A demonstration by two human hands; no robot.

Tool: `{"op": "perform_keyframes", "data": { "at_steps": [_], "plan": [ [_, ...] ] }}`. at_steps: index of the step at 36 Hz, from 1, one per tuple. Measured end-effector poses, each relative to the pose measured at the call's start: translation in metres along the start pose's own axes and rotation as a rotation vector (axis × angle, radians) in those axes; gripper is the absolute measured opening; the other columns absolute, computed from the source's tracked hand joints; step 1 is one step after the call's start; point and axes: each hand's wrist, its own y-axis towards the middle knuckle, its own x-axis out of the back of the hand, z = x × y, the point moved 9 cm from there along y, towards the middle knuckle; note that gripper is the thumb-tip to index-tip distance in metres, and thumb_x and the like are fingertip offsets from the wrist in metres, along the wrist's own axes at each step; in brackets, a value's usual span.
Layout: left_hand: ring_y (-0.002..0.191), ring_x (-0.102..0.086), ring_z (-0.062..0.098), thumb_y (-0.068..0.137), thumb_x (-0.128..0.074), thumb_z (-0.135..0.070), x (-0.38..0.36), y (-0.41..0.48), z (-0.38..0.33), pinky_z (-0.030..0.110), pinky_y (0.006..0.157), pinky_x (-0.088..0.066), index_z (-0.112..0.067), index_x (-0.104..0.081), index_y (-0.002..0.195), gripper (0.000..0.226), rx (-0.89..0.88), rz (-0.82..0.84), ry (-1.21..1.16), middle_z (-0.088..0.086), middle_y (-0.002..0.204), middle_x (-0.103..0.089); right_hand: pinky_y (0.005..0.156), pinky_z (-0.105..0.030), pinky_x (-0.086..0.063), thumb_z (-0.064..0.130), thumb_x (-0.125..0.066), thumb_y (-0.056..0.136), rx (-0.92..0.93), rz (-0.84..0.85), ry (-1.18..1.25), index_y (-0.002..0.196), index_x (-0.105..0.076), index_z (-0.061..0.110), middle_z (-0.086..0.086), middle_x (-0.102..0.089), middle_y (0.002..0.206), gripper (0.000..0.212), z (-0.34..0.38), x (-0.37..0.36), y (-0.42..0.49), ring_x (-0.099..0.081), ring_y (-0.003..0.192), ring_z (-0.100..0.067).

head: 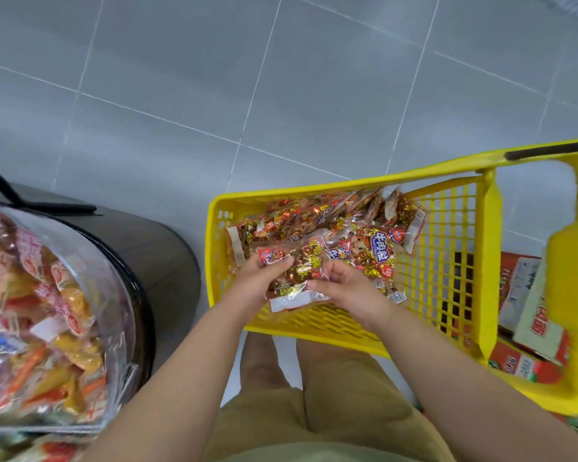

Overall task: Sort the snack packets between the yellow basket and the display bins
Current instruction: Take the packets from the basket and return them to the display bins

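Both grips were closed on one snack packet (297, 271). The left grip (257, 278) curled round its left edge and the right grip (349, 288) pinched its lower right edge, holding the packet just above the near wall of the yellow basket (314, 331). Judged: light, with soft clear film over loose foil-wrapped pieces. It would sag and crackle, the film was likely slick, and the contents would shift to the low end. The best hold was probably the flat sealed strip nearest the grips, or both edges as here. It did not look fragile. Just beyond the grips lay a pile of like packets (347, 225), overlapping in the basket. Well out past the left grip stood a clear display bin (47, 311) of mixed packets. A dark round stand (154, 248) and the basket wall lay between. Past the right grip were the basket handle (574, 295) and, below it, cardboard boxes (528, 295).
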Motion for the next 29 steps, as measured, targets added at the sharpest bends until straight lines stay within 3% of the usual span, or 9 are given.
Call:
{"op": "perform_keyframes", "data": {
  "at_steps": [3,5,8,12,14,16,18,22,29],
  "plan": [
    [0.096,-0.07,0.023,0.079,-0.076,-0.014,0.01,0.008,0.0,0.039,0.086,-0.054,-0.017,-0.063,0.112,0.036,-0.029,-0.077,-0.063,0.006,0.106,-0.073,0.066,-0.014,-0.046,0.036,-0.058,0.091,0.003,-0.052,0.002,0.076,-0.063,0.035,0.02,-0.06,0.07,0.016,0.002,0.014,0.003,-0.057,0.072,-0.001],
    [0.088,-0.072,0.02,0.079,-0.076,-0.013,0.02,0.013,-0.001,0.037,0.08,-0.055,-0.02,-0.065,0.103,0.027,-0.061,-0.133,-0.086,0.003,0.097,-0.075,0.078,-0.019,-0.044,0.044,-0.052,0.092,-0.007,-0.203,-0.057,0.098,-0.064,0.033,0.018,-0.064,0.093,0.017,-0.004,0.039,0.011,-0.059,0.095,-0.009],
    [0.081,-0.072,0.013,0.078,-0.078,-0.014,0.037,0.017,0.0,0.032,0.076,-0.055,-0.021,-0.065,0.094,0.022,-0.087,-0.221,-0.02,-0.004,0.089,-0.076,0.09,-0.027,-0.043,0.037,-0.058,0.09,-0.031,-0.449,-0.43,0.128,-0.053,0.012,-0.003,-0.059,0.124,0.045,-0.006,0.073,0.023,-0.055,0.112,-0.022],
    [0.076,-0.072,0.008,0.078,-0.078,-0.013,0.047,0.018,0.004,0.017,0.057,-0.054,-0.02,-0.069,0.095,0.02,-0.124,-0.24,0.052,-0.008,0.082,-0.076,0.099,-0.038,-0.039,0.041,-0.071,0.079,-0.091,-0.542,-0.752,0.13,-0.046,0.003,-0.015,-0.053,0.124,0.069,-0.01,0.076,0.042,-0.045,0.12,-0.03],
    [0.08,-0.073,0.012,0.079,-0.076,-0.012,0.05,0.017,0.007,0.021,0.063,-0.056,-0.018,-0.069,0.1,0.022,-0.118,-0.248,0.031,-0.003,0.087,-0.076,0.097,-0.037,-0.038,0.043,-0.075,0.075,-0.134,-0.582,-0.836,0.129,-0.04,0.002,-0.017,-0.046,0.126,0.076,-0.011,0.07,0.046,-0.04,0.12,-0.03],
    [0.084,-0.072,0.016,0.081,-0.075,-0.014,0.053,0.017,0.012,0.029,0.074,-0.056,-0.017,-0.069,0.101,0.021,-0.101,-0.268,0.013,0.001,0.092,-0.076,0.093,-0.033,-0.04,0.035,-0.079,0.072,-0.128,-0.622,-0.784,0.13,-0.031,0.001,-0.018,-0.036,0.129,0.082,-0.013,0.062,0.046,-0.04,0.117,-0.031],
    [0.078,-0.072,0.011,0.083,-0.073,-0.016,0.056,0.016,0.015,0.026,0.067,-0.056,-0.02,-0.069,0.097,0.015,-0.101,-0.289,0.005,-0.004,0.084,-0.076,0.085,-0.032,-0.045,0.024,-0.08,0.072,-0.108,-0.637,-0.653,0.131,-0.026,0.002,-0.019,-0.031,0.13,0.084,-0.014,0.057,0.044,-0.046,0.111,-0.032],
    [0.07,-0.071,0.005,0.087,-0.069,-0.017,0.061,0.012,0.014,0.02,0.056,-0.053,-0.025,-0.068,0.092,0.009,-0.133,-0.337,-0.012,-0.012,0.076,-0.074,0.083,-0.03,-0.046,0.02,-0.075,0.08,-0.076,-0.551,-0.367,0.131,-0.037,0.004,-0.013,-0.056,0.124,0.066,-0.017,0.055,0.042,-0.057,0.109,-0.03],
    [0.102,-0.067,0.022,0.086,-0.07,-0.028,0.048,0.012,0.011,0.045,0.094,-0.051,-0.027,-0.063,0.116,0.031,-0.08,-0.284,0.04,-0.001,0.108,-0.072,0.083,-0.02,-0.042,0.025,-0.08,0.073,-0.059,-0.294,-0.036,0.126,-0.054,0.013,0.004,-0.055,0.123,0.06,-0.022,0.063,0.01,-0.05,0.102,-0.008]
  ]
}}
